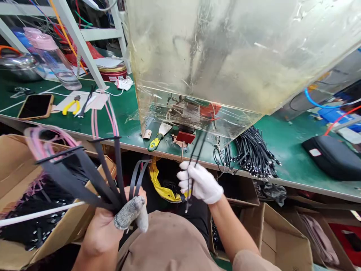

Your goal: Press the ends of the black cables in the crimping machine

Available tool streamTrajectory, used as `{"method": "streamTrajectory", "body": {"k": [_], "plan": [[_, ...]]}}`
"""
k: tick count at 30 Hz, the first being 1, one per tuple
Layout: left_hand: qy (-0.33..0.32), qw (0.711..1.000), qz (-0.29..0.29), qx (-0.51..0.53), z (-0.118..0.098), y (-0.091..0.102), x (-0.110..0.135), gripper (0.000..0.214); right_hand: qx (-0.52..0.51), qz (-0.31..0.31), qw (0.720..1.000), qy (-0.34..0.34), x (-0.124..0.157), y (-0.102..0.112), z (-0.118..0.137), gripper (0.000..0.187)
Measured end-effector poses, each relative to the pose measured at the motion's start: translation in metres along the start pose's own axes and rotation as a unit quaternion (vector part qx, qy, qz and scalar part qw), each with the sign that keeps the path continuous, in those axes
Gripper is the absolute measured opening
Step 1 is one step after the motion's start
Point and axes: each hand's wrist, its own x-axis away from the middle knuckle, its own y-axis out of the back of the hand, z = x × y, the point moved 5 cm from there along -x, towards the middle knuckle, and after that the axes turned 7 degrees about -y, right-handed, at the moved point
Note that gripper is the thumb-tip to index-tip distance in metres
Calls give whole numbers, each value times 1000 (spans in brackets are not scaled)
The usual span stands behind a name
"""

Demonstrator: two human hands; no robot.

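My left hand point(105, 226), with grey knitted covers on its thumb and a finger, is closed around a bundle of flat black sleeved cables point(100, 180). Pink wires point(53, 139) loop out of their far ends. My right hand point(204, 185), in a white glove, pinches two thin black cable strands point(194, 154) that hang upright in front of the bench edge. Behind these strands, a small red block with a metal rod point(184, 137) sits below a clear plastic enclosure point(225, 56). A pile of thin black cables point(254, 152) with metallic ends lies to its right.
On the green bench point(282, 139) are a scraper point(159, 136), yellow-handled pliers point(72, 106), a phone point(36, 106), a water bottle point(56, 60) and a black case point(334, 156). Cardboard boxes point(284, 235) stand below the bench, beside a yellow-rimmed bag point(160, 184).
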Motion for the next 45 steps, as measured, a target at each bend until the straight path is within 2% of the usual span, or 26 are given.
{"method": "streamTrajectory", "body": {"k": [3,6,8,11,14,17,19,22,29,34,42,45], "plan": [[10,1000,-12,16,-7,-3,-8,53,-67,36,995,-64,-24,-9,-41,58],[-16,999,-26,22,-19,-6,-12,54,-92,34,992,-81,-32,-9,-49,61],[-25,999,-21,16,-21,-8,-14,54,-92,37,993,-68,-35,-13,-36,59],[-37,999,-14,13,-14,-7,-20,55,-101,62,992,-37,-45,-25,-5,47],[-63,998,2,16,-7,-4,-27,54,-133,84,987,-7,-62,-38,28,25],[-56,998,17,0,-5,-4,-30,56,-173,69,982,1,-81,-44,51,2],[-48,998,30,-16,-7,-6,-31,59,-201,51,978,-12,-91,-46,60,8],[-44,998,43,-28,-11,-9,-33,61,-229,23,973,-33,-100,-48,67,13],[-42,999,24,-10,-11,-8,-37,62,-282,-6,957,-64,-103,-51,75,19],[-48,999,-1,14,-9,-6,-36,54,-272,-32,959,-70,-102,-49,79,24],[-51,998,22,23,1,-2,-35,50,-218,11,975,-49,-108,-41,83,23],[-27,999,16,31,3,-1,-30,51,-201,55,977,-54,-101,-41,80,18]]}}
